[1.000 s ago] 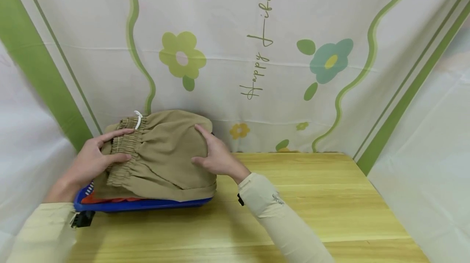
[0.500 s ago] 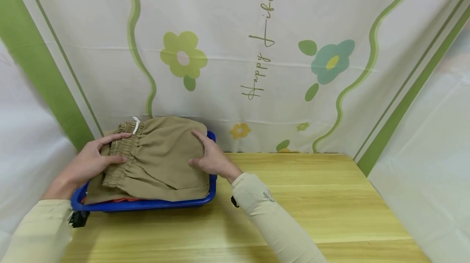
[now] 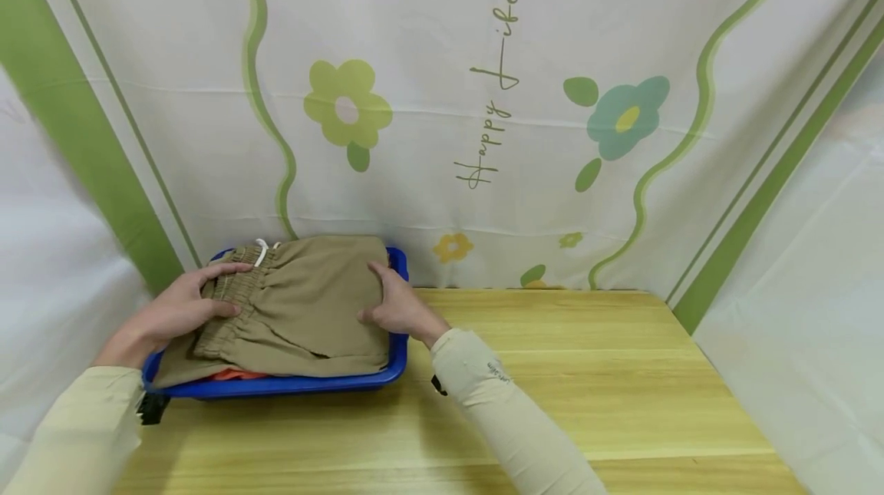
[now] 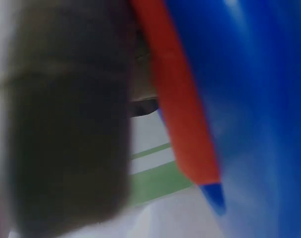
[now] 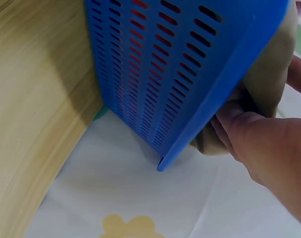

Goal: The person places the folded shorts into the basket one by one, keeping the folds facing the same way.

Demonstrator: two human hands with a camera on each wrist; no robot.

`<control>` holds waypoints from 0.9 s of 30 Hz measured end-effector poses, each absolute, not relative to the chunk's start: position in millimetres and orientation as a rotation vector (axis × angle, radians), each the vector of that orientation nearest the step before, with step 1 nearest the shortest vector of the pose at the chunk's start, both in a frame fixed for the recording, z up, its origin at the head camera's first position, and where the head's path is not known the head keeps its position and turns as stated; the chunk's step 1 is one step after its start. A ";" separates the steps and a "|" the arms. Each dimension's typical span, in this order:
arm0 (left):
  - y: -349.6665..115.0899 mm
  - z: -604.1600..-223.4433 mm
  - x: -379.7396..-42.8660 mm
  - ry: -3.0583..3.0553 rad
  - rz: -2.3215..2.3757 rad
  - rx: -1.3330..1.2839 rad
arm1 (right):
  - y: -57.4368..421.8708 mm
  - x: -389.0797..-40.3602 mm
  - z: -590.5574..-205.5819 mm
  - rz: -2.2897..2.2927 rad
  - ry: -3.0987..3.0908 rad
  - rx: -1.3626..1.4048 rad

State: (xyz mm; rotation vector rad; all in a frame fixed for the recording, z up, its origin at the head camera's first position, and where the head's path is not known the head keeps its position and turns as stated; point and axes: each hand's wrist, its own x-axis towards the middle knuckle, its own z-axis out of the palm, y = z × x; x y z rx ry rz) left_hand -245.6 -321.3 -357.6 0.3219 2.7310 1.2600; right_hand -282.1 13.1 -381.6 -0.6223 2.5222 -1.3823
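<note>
Folded khaki pants (image 3: 318, 303) with a gathered elastic waistband and a white drawstring lie in the top of a blue plastic basket (image 3: 304, 385). My left hand (image 3: 181, 305) holds their waistband end, thumb and index finger spread over the cloth. At the opposite end my right hand (image 3: 402, 305) grips the pants, its fingertips on top near the basket's right rim. In the right wrist view, khaki cloth sits between that hand's thumb and fingers. Orange-red cloth (image 3: 238, 374) peeks out beneath the pants at the front. The left wrist view is blurred and mostly blocked.
The basket stands at the left on a wood-grain table (image 3: 552, 387), close to the back curtain (image 3: 428, 96) printed with flowers. Slotted basket walls (image 5: 150, 64) show in the right wrist view. White fabric also hangs along both sides.
Both hands have lowered the pants into the basket, and the cloth now lies flatter. The basket's right rim and back left corner have come into view.
</note>
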 end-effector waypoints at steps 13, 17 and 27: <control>-327.6 -371.6 -249.0 2.683 1.171 0.288 | 12.1 -281.5 -387.6 -1.008 2.624 -0.661; -329.0 -373.4 -248.7 2.684 1.117 0.272 | 11.7 -279.9 -386.3 -0.933 2.645 -0.696; -320.0 -357.1 -243.8 2.922 0.718 0.402 | 3.2 -270.9 -377.5 -0.707 2.849 -0.686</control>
